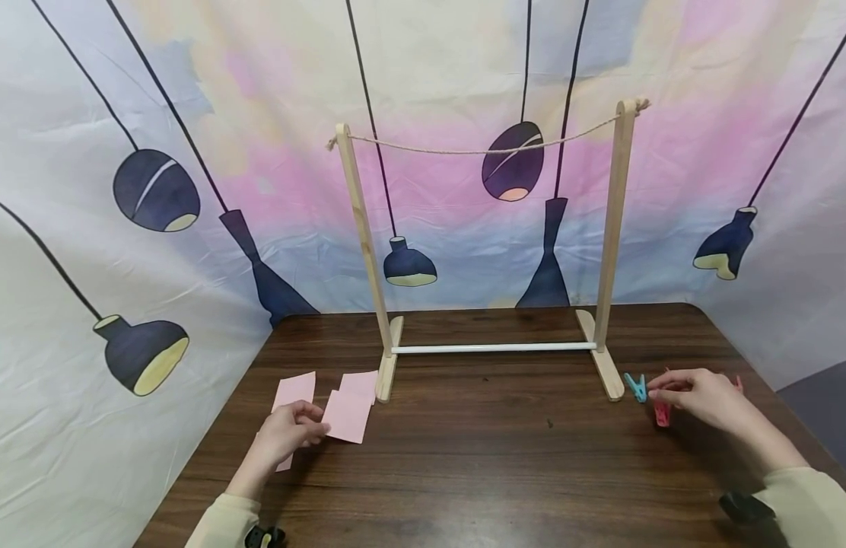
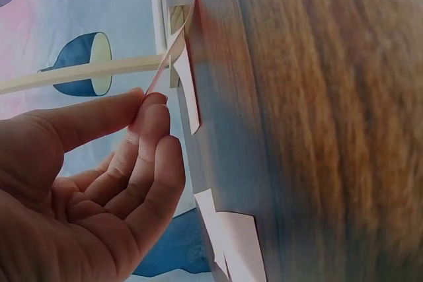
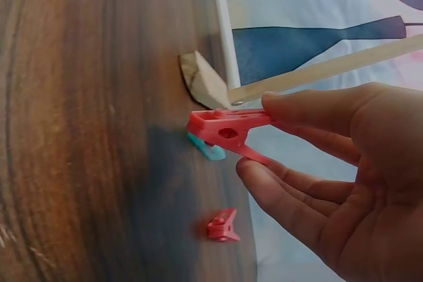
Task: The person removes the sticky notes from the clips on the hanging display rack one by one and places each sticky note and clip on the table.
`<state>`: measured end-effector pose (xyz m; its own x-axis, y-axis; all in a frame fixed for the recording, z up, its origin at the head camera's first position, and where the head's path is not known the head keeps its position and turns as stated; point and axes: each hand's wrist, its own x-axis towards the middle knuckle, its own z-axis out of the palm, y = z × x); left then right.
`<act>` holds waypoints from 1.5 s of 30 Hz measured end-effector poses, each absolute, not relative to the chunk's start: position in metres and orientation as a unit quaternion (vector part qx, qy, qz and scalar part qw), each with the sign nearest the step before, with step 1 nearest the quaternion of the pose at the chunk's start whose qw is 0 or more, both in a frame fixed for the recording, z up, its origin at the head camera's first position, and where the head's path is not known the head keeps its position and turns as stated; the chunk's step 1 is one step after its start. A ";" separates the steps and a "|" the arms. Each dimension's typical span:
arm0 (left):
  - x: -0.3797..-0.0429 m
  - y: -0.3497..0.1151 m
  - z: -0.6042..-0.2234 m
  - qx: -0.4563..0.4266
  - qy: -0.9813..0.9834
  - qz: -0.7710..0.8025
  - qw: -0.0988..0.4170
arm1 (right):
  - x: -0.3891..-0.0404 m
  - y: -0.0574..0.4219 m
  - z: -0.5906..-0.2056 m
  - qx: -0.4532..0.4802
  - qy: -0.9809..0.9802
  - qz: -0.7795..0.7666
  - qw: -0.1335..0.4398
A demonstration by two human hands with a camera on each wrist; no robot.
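Note:
My left hand (image 1: 286, 432) pinches a pink paper sheet (image 1: 349, 417) by its edge, thumb against fingertips. In the left wrist view that sheet (image 2: 176, 49) is seen nearly edge-on, tilted up from the table. More pink sheets (image 1: 298, 387) lie under and beside this hand, one (image 1: 360, 382) by the stand's left foot. Between thumb and fingers of my right hand (image 1: 704, 397) is a red clothespin (image 3: 228, 130), held by its handle ends above the table. A blue clothespin (image 1: 636, 388) and another red clothespin (image 3: 223, 226) lie close by.
A wooden stand (image 1: 618, 221) rises at the back of the brown table (image 1: 478, 472). A sagging string (image 1: 464, 151) joins its post tops, and a white rod (image 1: 491, 348) links the feet. Behind hangs a cloth (image 1: 450, 61) printed with lamps.

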<state>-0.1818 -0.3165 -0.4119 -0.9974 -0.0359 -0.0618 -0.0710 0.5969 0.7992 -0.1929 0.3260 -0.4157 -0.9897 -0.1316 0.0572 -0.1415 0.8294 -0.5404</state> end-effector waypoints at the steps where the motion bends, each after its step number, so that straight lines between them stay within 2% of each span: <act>1: -0.182 -0.316 -0.412 -0.030 0.895 0.446 0.018 | -0.193 0.326 -0.417 0.071 -0.957 0.281 0.003; 11: -0.177 -0.317 -0.413 -0.044 0.905 0.422 0.024 | -0.197 0.327 -0.426 0.069 -0.955 0.283 -0.055; 24: -0.172 -0.318 -0.414 -0.054 0.918 0.390 0.051 | -0.199 0.322 -0.429 0.065 -0.967 0.242 -0.051; 45: -0.167 -0.330 -0.416 0.006 0.914 0.392 0.100 | -0.197 0.308 -0.431 0.055 -0.979 0.188 -0.050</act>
<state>-0.1673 -0.3302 -0.4156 -0.9799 0.0894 -0.1783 -0.0676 0.6920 0.7188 -0.1965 0.3083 -0.4307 -0.9890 -0.1269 -0.0764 -0.0896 0.9234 -0.3732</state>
